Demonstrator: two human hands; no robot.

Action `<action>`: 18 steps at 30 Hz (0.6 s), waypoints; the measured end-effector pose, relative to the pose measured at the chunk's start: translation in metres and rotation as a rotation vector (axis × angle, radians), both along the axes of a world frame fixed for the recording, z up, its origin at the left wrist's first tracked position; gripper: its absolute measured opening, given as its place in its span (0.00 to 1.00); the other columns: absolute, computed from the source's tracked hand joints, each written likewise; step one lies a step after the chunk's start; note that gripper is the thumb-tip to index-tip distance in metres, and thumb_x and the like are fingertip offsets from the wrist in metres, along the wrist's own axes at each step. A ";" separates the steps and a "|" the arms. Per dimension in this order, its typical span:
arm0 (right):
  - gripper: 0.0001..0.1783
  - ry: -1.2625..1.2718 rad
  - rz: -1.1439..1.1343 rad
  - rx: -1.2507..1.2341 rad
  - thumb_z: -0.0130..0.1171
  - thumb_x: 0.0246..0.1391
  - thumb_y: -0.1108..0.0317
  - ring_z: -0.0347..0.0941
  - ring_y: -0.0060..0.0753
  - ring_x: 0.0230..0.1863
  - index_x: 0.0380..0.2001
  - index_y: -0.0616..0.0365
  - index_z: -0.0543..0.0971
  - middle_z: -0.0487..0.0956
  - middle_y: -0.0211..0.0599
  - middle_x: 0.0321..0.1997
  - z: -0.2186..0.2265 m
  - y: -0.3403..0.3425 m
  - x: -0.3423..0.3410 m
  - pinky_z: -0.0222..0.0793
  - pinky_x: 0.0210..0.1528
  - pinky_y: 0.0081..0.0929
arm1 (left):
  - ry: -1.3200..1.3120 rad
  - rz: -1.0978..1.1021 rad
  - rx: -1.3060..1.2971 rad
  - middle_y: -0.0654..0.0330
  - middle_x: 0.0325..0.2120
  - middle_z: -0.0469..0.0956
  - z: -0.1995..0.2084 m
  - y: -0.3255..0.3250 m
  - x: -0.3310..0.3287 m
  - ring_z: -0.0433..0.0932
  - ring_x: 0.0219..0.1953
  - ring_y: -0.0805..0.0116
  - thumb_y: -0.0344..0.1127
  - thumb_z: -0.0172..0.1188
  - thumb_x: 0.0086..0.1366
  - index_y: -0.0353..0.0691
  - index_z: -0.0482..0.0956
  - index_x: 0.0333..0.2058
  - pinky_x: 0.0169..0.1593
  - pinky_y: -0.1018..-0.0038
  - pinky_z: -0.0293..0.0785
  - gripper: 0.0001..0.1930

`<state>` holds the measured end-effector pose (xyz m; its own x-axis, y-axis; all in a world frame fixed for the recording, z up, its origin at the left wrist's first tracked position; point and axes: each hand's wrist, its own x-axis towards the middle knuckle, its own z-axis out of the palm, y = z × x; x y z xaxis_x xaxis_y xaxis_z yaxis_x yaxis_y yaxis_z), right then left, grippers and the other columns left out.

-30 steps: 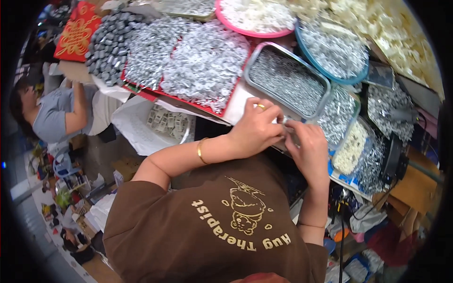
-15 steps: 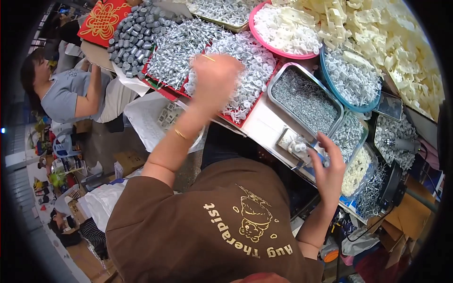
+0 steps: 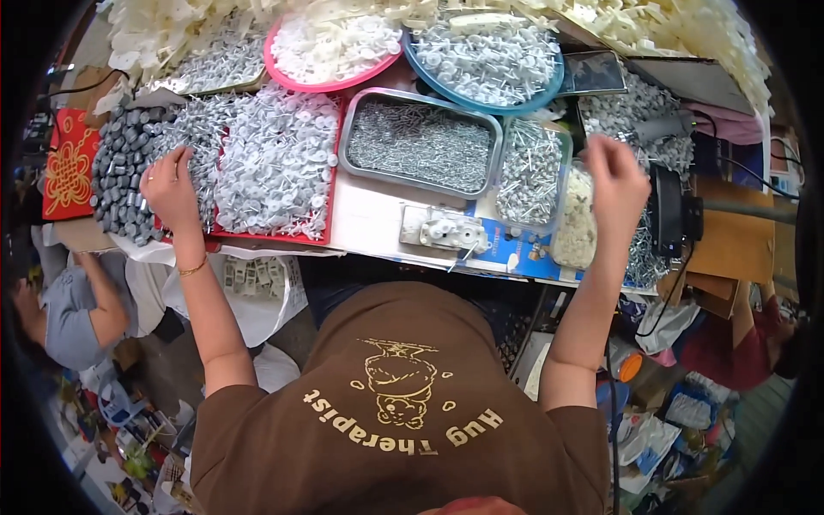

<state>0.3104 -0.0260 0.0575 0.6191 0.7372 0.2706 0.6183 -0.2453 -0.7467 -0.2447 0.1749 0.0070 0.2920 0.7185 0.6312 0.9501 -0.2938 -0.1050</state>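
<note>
My left hand (image 3: pixel 173 190) is over the pile of thin silver metal pins (image 3: pixel 190 129), its fingers drawn together; whatever they may hold is too small to make out. Beside it, a red tray (image 3: pixel 330 193) is heaped with white plastic-capped pins (image 3: pixel 273 163). My right hand (image 3: pixel 618 184) is raised above the cream-coloured small parts (image 3: pixel 573 227), slightly blurred. Its fingers are bent together and hide what they may hold. Between my hands, a small block (image 3: pixel 442 227) with white round plastic parts on it rests on the white board, touched by neither hand.
Grey metal cylinders (image 3: pixel 124 180) lie far left. A steel tray (image 3: pixel 421 142) of small screws or pins stands mid-table, with a clear tub (image 3: pixel 534 176) beside it. Pink (image 3: pixel 330 51) and blue (image 3: pixel 482 64) basins of white parts stand behind. A dark device (image 3: pixel 665 210) and cables are at right.
The view has turned. My left hand has moved from the white-capped pins to the silver pins. My right hand has left the small block, risen over the cream parts, and closed its fingers.
</note>
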 end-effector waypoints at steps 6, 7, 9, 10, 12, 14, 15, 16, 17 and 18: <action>0.17 -0.442 -0.171 -0.260 0.65 0.56 0.53 0.82 0.45 0.36 0.38 0.57 0.86 0.86 0.41 0.33 -0.034 0.035 0.088 0.74 0.41 0.38 | 0.054 0.164 -0.069 0.61 0.38 0.83 -0.011 -0.006 -0.004 0.79 0.42 0.57 0.41 0.67 0.60 0.45 0.86 0.35 0.49 0.61 0.71 0.08; 0.18 -0.464 -0.126 -0.318 0.65 0.55 0.53 0.82 0.47 0.36 0.37 0.56 0.86 0.85 0.41 0.32 -0.037 0.040 0.090 0.74 0.41 0.38 | 0.026 0.158 -0.108 0.60 0.38 0.83 -0.011 -0.007 -0.005 0.79 0.42 0.57 0.41 0.67 0.60 0.46 0.86 0.35 0.49 0.61 0.71 0.08; 0.18 -0.437 -0.090 -0.404 0.65 0.55 0.51 0.82 0.44 0.37 0.36 0.55 0.86 0.85 0.39 0.31 -0.037 0.045 0.087 0.74 0.42 0.38 | 0.029 0.100 -0.082 0.59 0.36 0.82 -0.009 -0.011 -0.008 0.79 0.41 0.56 0.41 0.67 0.61 0.46 0.85 0.36 0.48 0.60 0.71 0.07; 0.18 -0.435 -0.079 -0.401 0.65 0.55 0.51 0.82 0.44 0.37 0.36 0.55 0.86 0.85 0.39 0.31 -0.034 0.045 0.082 0.74 0.42 0.38 | 0.032 0.112 -0.082 0.59 0.36 0.82 -0.010 -0.011 -0.012 0.79 0.41 0.56 0.41 0.67 0.61 0.46 0.85 0.36 0.48 0.60 0.71 0.07; 0.19 -0.256 -0.275 -0.251 0.67 0.54 0.52 0.84 0.36 0.38 0.38 0.57 0.85 0.86 0.37 0.31 -0.029 0.044 0.071 0.75 0.43 0.32 | -0.097 0.095 -0.089 0.61 0.35 0.83 -0.016 -0.006 -0.018 0.79 0.41 0.57 0.39 0.65 0.63 0.48 0.83 0.38 0.49 0.61 0.71 0.07; 0.15 -0.155 -0.225 -0.110 0.68 0.56 0.59 0.82 0.26 0.40 0.40 0.61 0.84 0.86 0.36 0.34 -0.034 0.037 0.070 0.74 0.45 0.24 | -0.117 0.099 -0.093 0.61 0.36 0.82 -0.016 -0.007 -0.019 0.79 0.43 0.57 0.40 0.65 0.63 0.48 0.81 0.40 0.49 0.60 0.71 0.08; 0.13 -0.062 -0.171 0.042 0.68 0.57 0.64 0.81 0.25 0.41 0.40 0.63 0.84 0.86 0.37 0.37 -0.030 0.031 0.065 0.74 0.46 0.23 | 0.009 0.118 -0.057 0.61 0.37 0.82 -0.005 -0.008 -0.004 0.79 0.43 0.56 0.40 0.65 0.63 0.48 0.81 0.39 0.48 0.59 0.71 0.08; 0.11 0.037 -0.110 0.191 0.67 0.58 0.69 0.80 0.24 0.42 0.40 0.65 0.83 0.85 0.38 0.40 -0.023 0.023 0.055 0.73 0.47 0.22 | 0.140 0.141 -0.023 0.61 0.38 0.82 0.002 -0.013 0.002 0.78 0.44 0.56 0.40 0.65 0.62 0.48 0.81 0.39 0.48 0.59 0.71 0.08; 0.07 0.142 -0.042 0.253 0.65 0.58 0.75 0.78 0.22 0.42 0.39 0.66 0.83 0.84 0.35 0.40 -0.017 0.015 0.040 0.72 0.47 0.21 | 0.144 0.134 -0.045 0.61 0.37 0.81 0.001 -0.011 0.000 0.78 0.43 0.54 0.38 0.66 0.59 0.47 0.81 0.36 0.47 0.58 0.71 0.07; 0.07 0.146 -0.039 0.245 0.65 0.58 0.75 0.78 0.22 0.42 0.39 0.66 0.83 0.84 0.35 0.40 -0.006 0.006 0.023 0.72 0.47 0.21 | 0.148 0.138 -0.052 0.61 0.37 0.81 0.001 -0.009 -0.002 0.78 0.43 0.54 0.38 0.66 0.59 0.47 0.81 0.36 0.47 0.58 0.71 0.07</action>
<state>0.3333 -0.0203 0.0519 0.6909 0.6360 0.3439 0.4938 -0.0676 -0.8669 -0.2470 0.1661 0.0083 0.2754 0.7888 0.5495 0.9570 -0.1705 -0.2348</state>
